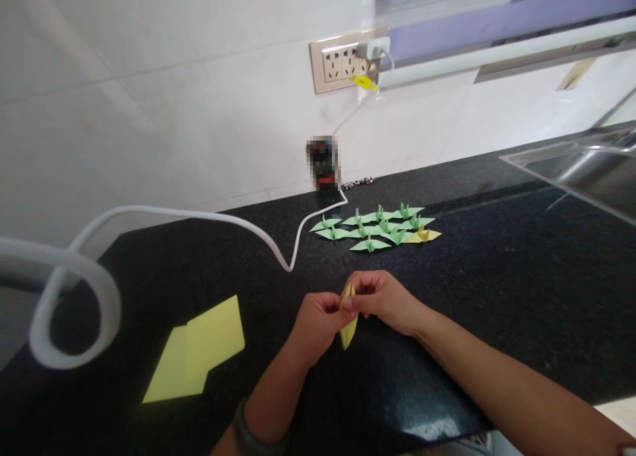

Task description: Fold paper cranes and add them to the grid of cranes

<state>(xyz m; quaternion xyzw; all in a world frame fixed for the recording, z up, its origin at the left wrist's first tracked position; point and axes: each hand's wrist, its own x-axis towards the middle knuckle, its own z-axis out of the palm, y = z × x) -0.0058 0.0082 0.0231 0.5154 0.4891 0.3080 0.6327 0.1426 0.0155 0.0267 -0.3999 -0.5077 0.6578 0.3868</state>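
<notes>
While the black counter point(497, 277) stretched before you, a white cable point(199, 215) looped across it toward 10 o'clock. Flat yellow sheets point(199, 353) lay at 8 o'clock, and a cluster of paper cranes point(377, 230) sat at 12 o'clock. Your left hand point(318, 323) and right hand point(387, 300) met at centre, the 2 pinched tight on a folded yellow paper point(348, 330) held between them, just above the counter.

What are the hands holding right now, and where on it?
The left hand and right hand both pinch a folded yellow paper around its upper half; its lower point sticks out free below the fingers.
</notes>
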